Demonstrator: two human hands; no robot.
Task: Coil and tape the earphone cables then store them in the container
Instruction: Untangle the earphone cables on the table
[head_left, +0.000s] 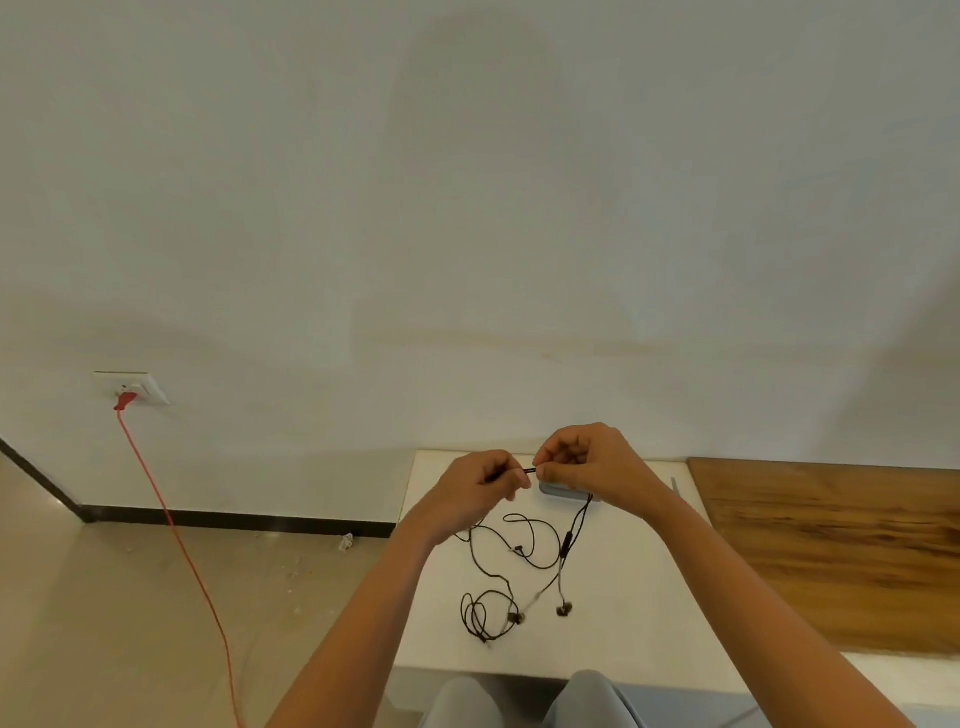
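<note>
A black earphone cable (524, 540) lies in loose loops on the white table (623, 613), with two earbuds (563, 609) near the front. Above the table, my left hand (480, 491) and my right hand (587, 462) each pinch the same cable, a short taut stretch running between them. From my right hand the cable hangs down past an inline remote (567, 543). A grey container (558, 491) sits on the table just behind and under my right hand, mostly hidden by it.
A wooden board (841, 551) covers the table's right part. A thin grey stick (674, 488) lies at the board's left edge. On the left, a red cord (176, 535) runs from a wall socket (130, 387) down across the floor. My knees (519, 701) show below the table's front edge.
</note>
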